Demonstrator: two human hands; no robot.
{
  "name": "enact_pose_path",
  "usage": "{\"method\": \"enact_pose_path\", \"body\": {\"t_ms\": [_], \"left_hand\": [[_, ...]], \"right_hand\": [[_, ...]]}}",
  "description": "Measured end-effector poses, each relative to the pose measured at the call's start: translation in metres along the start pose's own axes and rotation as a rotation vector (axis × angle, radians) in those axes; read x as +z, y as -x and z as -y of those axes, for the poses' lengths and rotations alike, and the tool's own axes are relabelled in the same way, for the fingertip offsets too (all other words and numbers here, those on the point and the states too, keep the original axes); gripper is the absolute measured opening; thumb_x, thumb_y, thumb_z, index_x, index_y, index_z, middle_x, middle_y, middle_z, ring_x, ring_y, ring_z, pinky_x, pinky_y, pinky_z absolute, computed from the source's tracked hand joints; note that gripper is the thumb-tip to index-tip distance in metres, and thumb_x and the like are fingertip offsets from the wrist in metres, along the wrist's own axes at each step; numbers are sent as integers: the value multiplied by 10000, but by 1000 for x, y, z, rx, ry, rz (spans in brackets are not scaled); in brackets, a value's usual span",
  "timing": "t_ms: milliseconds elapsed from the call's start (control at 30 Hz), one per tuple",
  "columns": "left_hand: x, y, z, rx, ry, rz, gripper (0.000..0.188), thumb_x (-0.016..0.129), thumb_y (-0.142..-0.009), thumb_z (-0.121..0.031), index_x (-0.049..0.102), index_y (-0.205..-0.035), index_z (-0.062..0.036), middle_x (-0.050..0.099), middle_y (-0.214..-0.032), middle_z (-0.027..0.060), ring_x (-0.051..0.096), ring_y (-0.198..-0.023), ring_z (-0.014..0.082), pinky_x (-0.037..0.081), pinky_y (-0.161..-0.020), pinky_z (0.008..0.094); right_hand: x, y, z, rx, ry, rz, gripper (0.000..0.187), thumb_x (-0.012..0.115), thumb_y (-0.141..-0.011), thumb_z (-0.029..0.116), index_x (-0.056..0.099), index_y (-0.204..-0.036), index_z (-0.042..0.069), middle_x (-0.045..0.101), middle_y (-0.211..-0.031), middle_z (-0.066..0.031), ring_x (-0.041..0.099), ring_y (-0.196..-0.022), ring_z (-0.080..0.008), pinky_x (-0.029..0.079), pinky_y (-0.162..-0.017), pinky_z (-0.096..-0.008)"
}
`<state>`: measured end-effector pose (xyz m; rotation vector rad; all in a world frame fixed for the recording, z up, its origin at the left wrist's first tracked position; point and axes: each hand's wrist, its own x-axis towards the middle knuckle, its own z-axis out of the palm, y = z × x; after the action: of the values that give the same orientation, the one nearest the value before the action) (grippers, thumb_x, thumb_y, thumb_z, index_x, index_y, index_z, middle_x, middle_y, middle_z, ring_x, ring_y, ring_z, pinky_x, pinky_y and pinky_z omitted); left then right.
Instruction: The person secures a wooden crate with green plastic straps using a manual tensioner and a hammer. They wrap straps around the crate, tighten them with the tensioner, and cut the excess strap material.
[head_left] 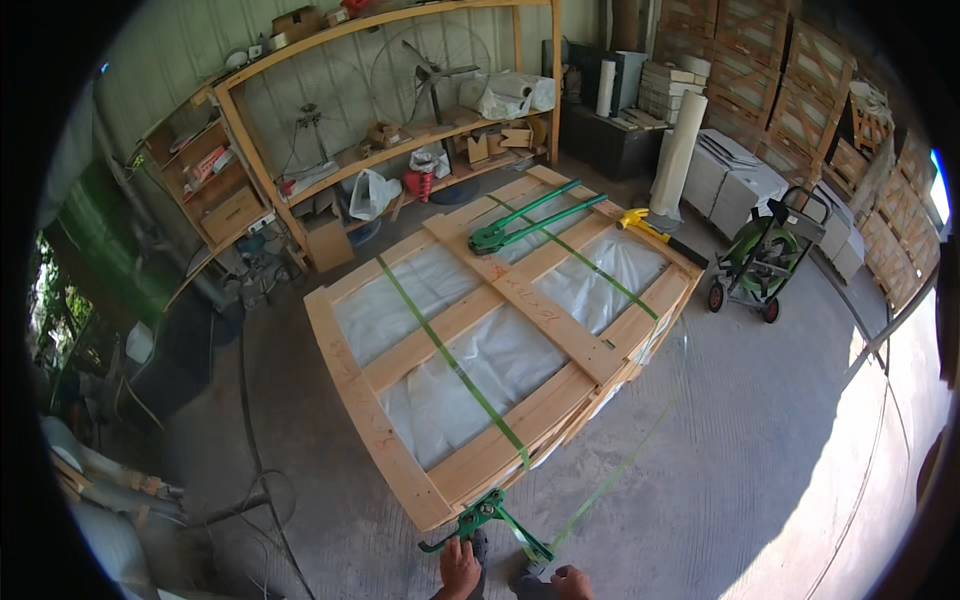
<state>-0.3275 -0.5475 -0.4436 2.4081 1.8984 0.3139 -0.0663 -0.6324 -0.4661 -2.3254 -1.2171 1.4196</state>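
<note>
At the bottom centre of the frame your two hands worked one green metal strapping tensioner (487, 522), which sat against the near edge of a single flat wooden crate (560, 340). Your left hand (459, 568) was closed around the tool's lower handle. Your right hand (571, 582) rested low beside the tool's other end, mostly cut off by the frame edge, so whether it was closed could not be told.

The crate filled the middle of the picture: pale, rough pine slats framing white plastic sheeting. Two thin green straps (450, 362) crossed it lengthwise, one running down to the tensioner, the other nearer the right side. A loose tail of strap trailed over the grey concrete floor (760, 450) at lower right.

On the crate's far end lay one long-handled green sealer tool (522, 220). Just past the crate's upper right corner lay one yellow-headed hammer (650, 228). At right stood one wheeled cart holding a green strap coil (760, 262). In the upper left, one wooden shelf unit (400, 120) held boxes and bags.
</note>
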Motion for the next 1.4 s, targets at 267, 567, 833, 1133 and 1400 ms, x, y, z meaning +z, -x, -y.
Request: {"method": "enact_pose_path", "body": {"t_ms": [267, 567, 833, 1133, 1400], "left_hand": [[36, 23, -32, -318, 525, 707, 320, 529, -830, -305, 587, -947, -14, 617, -979, 219, 613, -892, 377, 497, -764, 469], [23, 19, -12, -538, 816, 830, 277, 572, -852, -295, 646, -908, -34, 675, -769, 99, 663, -709, 227, 520, -677, 353], [-48, -89, -80, -690, 805, 1064, 267, 486, -945, -177, 575, -1044, 55, 644, -868, 133, 631, -718, 198, 530, -667, 335], [1, -206, -283, -529, 1064, 848, 245, 508, -926, -185, 589, -986, 39, 652, -786, 95, 622, -653, 144, 494, -608, 252], [-10, -349, -425, -436, 1199, 749, 287, 507, -931, -246, 573, -1014, 20, 635, -825, 87, 618, -641, 156, 493, -578, 264]], "right_hand": [[-37, 15, -45, 189, -352, 169, 260, 625, -775, 175, 625, -922, -40, 676, -767, -107, 682, -654, -169, 529, -535, -290], [-100, 44, -67, 318, -513, -3, 290, 588, -802, 153, 609, -1000, -58, 677, -823, -114, 676, -679, -184, 531, -560, -295], [-150, 72, -149, 514, -520, -272, 224, 588, -762, 213, 717, -822, 39, 688, -702, -85, 669, -630, -170, 530, -622, -288], [-322, 7, -282, 525, -829, -281, 216, 553, -811, 126, 653, -903, -41, 682, -773, -96, 675, -641, -183, 522, -528, -286], [-500, -92, -287, 311, -836, -402, 204, 524, -836, 117, 598, -919, -53, 666, -777, -126, 652, -621, -189, 508, -515, -306]]}}
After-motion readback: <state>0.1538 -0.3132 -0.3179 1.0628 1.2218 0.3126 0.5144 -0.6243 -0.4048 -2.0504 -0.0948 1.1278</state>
